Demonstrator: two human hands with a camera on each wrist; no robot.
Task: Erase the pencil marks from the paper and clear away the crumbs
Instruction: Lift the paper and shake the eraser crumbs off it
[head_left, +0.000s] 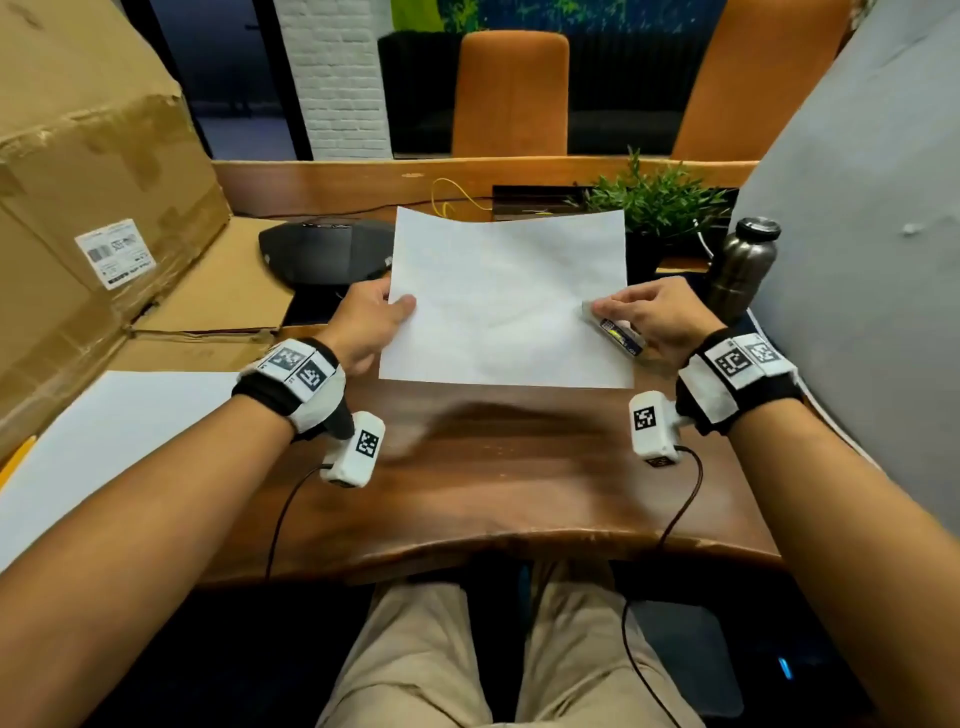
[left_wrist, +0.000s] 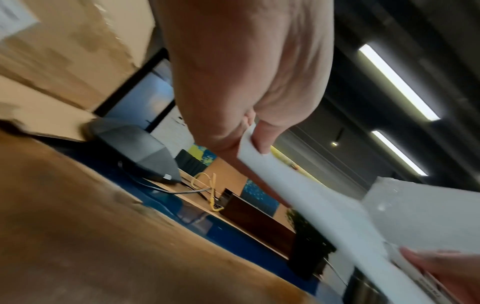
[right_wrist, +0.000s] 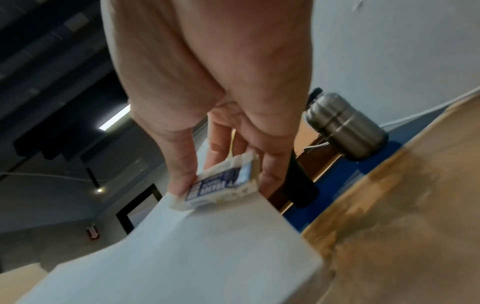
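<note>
A white sheet of paper (head_left: 506, 301) is held up off the wooden desk (head_left: 519, 467), its shadow falling on the wood below. My left hand (head_left: 387, 306) pinches the paper's left edge (left_wrist: 262, 158) between thumb and fingers. My right hand (head_left: 623, 317) grips a white eraser (head_left: 615, 332) in a blue printed sleeve and holds it against the paper's right edge. In the right wrist view the eraser (right_wrist: 223, 185) sits between thumb and fingers on top of the sheet (right_wrist: 197, 257). I can make out no pencil marks or crumbs.
A large cardboard box (head_left: 98, 208) fills the left side, and another white sheet (head_left: 104, 441) lies beside it. A black conference speaker (head_left: 324, 252) sits behind the paper. On the right stand a potted plant (head_left: 660, 200) and a steel bottle (head_left: 745, 267).
</note>
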